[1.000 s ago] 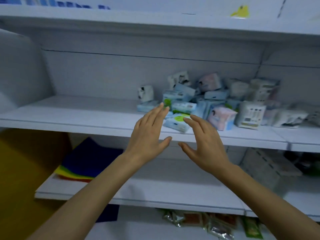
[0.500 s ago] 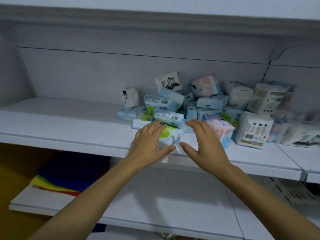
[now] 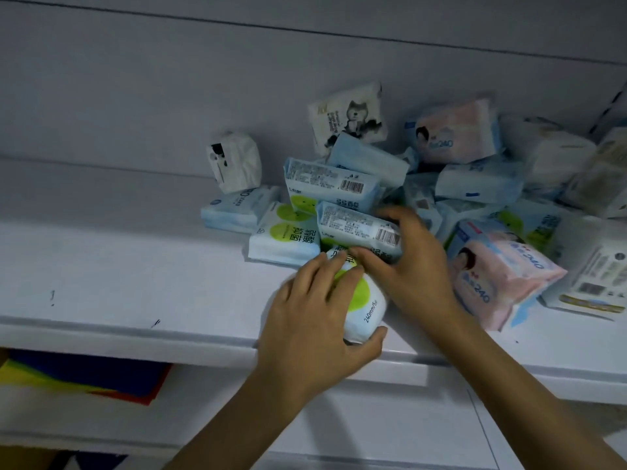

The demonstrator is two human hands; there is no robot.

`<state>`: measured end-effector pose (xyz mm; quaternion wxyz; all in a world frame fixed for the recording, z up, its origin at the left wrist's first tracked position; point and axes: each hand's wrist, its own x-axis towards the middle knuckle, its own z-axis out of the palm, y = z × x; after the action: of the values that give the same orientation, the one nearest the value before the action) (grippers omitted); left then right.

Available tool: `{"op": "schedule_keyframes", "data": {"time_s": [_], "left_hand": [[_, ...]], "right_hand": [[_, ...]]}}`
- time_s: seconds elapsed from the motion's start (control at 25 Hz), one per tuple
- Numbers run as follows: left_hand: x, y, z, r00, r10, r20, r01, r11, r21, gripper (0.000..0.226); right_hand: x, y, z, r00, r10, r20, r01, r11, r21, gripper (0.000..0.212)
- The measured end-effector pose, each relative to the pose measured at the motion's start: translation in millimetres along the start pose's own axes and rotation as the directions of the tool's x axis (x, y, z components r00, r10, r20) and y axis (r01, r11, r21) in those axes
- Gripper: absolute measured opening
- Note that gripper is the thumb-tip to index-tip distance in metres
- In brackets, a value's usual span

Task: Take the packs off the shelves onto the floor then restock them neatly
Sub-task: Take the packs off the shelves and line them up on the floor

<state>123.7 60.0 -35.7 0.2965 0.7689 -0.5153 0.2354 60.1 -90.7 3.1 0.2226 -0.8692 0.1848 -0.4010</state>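
- Shelf (image 3: pixel 118 283): white, mid-height, with a loose heap of soft packs on its right-hand part, piled back to the rear wall.
- Left hand (image 3: pixel 312 320): grips the green-dot pack (image 3: pixel 368 300), a white pack with a lime circle, at the front lip of the shelf. The fingers (image 3: pixel 325 269) are curled over its top and the thumb hooks under its near end.
- Right hand (image 3: pixel 410 266): holds the barcode pack (image 3: pixel 353 227), which lies just behind and partly on the green-dot pack. The fingers curl over its right end and the thumb presses in from below, so the pack is pinched between them.
- Hands: close together, thumb of the right touching the fingertips of the left.
- Pink pack (image 3: pixel 492 276): tilted, just right of the right wrist, resting on the shelf.
- Dog-print pack (image 3: pixel 349 117): leaning against the rear wall at the top of the heap.
- Pale blue pack (image 3: pixel 234 212): flat at the heap's left edge, with a crumpled white pack (image 3: pixel 234 164) standing behind it.
- Lower shelf: coloured sheets (image 3: pixel 84 378) lie stacked at the left.
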Motion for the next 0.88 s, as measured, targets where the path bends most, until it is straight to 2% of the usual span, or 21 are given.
{"op": "schedule_keyframes", "data": {"time_s": [0.12, 0.28, 0.4, 0.52, 0.56, 0.6, 0.64, 0.68, 0.72, 0.76, 0.8, 0.84, 0.88], "left_hand": [[2.9, -1.2, 0.7, 1.0, 0.003, -0.017, -0.003, 1.0, 0.009, 0.068], [1.7, -1.3, 0.4, 1.0, -0.007, -0.004, 0.007, 1.0, 0.016, 0.069], [-0.6, 0.7, -1.7, 0.996, -0.09, 0.005, 0.09, 0.995, 0.043, 0.076], [0.5, 8.3, -6.1, 0.991, -0.132, 0.001, 0.132, 0.988, 0.08, 0.068], [3.3, 11.7, -9.1, 0.986, -0.168, 0.011, 0.168, 0.985, 0.052, 0.065], [4.7, 15.2, -12.1, 0.966, -0.259, 0.016, 0.26, 0.964, -0.051, 0.062], [4.1, 22.6, -19.0, 0.917, -0.399, 0.0, 0.386, 0.887, -0.252, 0.057], [2.2, 30.7, -30.3, 0.815, -0.579, 0.0, 0.488, 0.686, -0.54, 0.05], [-3.3, 41.2, -43.9, 0.702, -0.71, 0.052, 0.48, 0.418, -0.771, 0.044], [-13.7, 53.3, -57.1, 0.621, -0.774, 0.124, 0.417, 0.192, -0.888, 0.041], [-27.1, 65.1, -69.0, 0.592, -0.786, 0.177, 0.339, 0.044, -0.94, 0.039], [-44.9, 76.0, -80.8, 0.566, -0.801, 0.194, 0.278, -0.036, -0.96, 0.04], [-61.0, 86.9, -90.7, 0.542, -0.82, 0.184, 0.223, -0.071, -0.972, 0.041]], "right_hand": [[-5.2, -0.6, 4.1, 0.998, 0.023, -0.057, -0.016, 0.992, 0.128, 0.047], [-6.9, -1.5, 6.7, 0.997, 0.04, -0.07, -0.028, 0.985, 0.168, 0.043], [-7.8, 1.9, 10.2, 0.998, 0.016, -0.063, -0.004, 0.98, 0.197, 0.042], [-5.3, 2.6, 10.1, 0.998, 0.027, -0.057, -0.011, 0.962, 0.273, 0.036], [-4.2, 1.2, 6.4, 0.996, 0.047, -0.077, -0.019, 0.945, 0.326, 0.033], [-5.3, -1.3, -0.6, 0.991, 0.077, -0.11, -0.028, 0.92, 0.39, 0.03], [-8.4, -5.5, -12.7, 0.983, 0.107, -0.147, -0.028, 0.886, 0.463, 0.029], [-11.8, -10.0, -25.8, 0.974, 0.138, -0.181, -0.02, 0.846, 0.534, 0.029], [-15.7, -14.7, -39.3, 0.964, 0.161, -0.21, -0.005, 0.803, 0.595, 0.029], [-20.2, -20.2, -53.9, 0.958, 0.178, -0.227, 0.011, 0.765, 0.644, 0.03], [-25.3, -24.7, -65.8, 0.956, 0.192, -0.223, 0.015, 0.725, 0.689, 0.03], [-33.3, -32.8, -75.7, 0.962, 0.199, -0.187, 0.003, 0.677, 0.736, 0.03], [-41.5, -40.7, -82.1, 0.971, 0.197, -0.136, -0.02, 0.633, 0.773, 0.029]]}}
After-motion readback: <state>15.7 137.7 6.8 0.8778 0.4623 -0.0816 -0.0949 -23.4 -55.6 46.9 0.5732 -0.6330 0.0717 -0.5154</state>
